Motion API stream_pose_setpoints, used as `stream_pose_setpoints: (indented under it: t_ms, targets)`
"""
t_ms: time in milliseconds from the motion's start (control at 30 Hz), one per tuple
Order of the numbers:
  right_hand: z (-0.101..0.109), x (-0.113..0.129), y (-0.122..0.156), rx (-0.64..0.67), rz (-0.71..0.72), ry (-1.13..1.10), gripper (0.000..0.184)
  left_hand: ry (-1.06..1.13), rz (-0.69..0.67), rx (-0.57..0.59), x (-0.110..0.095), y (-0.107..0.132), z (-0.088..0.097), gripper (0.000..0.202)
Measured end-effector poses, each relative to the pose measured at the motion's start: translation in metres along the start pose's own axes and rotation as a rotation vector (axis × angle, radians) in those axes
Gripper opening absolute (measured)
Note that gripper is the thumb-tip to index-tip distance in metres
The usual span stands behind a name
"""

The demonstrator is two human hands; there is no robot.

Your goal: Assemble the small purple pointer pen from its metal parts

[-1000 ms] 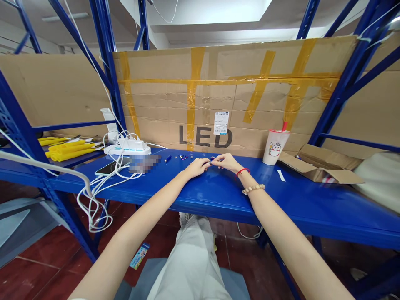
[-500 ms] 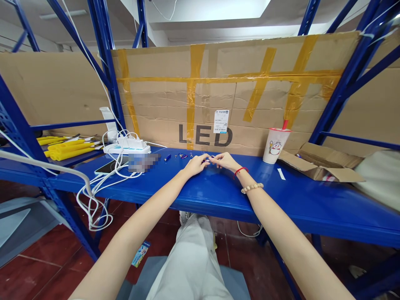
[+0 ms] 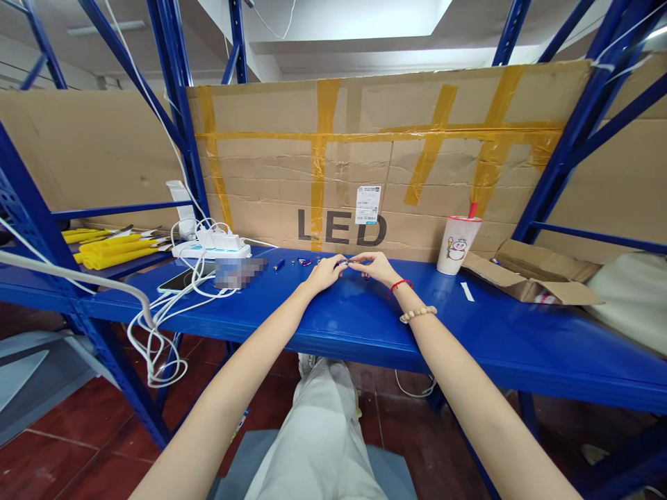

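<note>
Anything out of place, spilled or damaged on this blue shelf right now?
Nothing spilled or broken. The one untidy spot: white cables from the power strip tangle over the front edge of the blue shelf at left and hang toward the floor. Left hand and right hand pinch a small part between them.

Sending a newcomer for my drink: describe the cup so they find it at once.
Find the taped cardboard marked LED behind the blue shelf. Right of those letters, beside the open carton, stands the cup: white, cartoon-printed, red straw.

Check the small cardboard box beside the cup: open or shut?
Open. The cardboard box lies on the blue shelf with flaps folded outward; contents unclear.
</note>
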State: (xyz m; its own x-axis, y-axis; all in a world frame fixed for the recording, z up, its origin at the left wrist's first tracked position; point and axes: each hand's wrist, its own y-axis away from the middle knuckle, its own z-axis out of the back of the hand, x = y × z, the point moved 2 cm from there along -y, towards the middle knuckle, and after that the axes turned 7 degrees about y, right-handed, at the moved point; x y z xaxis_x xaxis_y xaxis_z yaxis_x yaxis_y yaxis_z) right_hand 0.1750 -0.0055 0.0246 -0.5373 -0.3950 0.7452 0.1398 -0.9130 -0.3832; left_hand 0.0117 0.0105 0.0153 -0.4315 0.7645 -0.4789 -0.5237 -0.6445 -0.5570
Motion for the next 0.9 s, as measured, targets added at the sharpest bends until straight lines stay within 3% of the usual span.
stream_pose_setpoints:
  t_ms: [500, 900]
  targets:
    - [-0.004, -0.008, 0.0, 0.094, -0.028, 0.025, 0.053, -0.124, -0.015, 0.135, -0.003, 0.008, -0.002, 0.019]
    - [-0.003, 0.003, 0.006, 0.091, -0.024, 0.026, 0.049, -0.193, -0.012, 0.174, -0.007, 0.01, -0.002, 0.018]
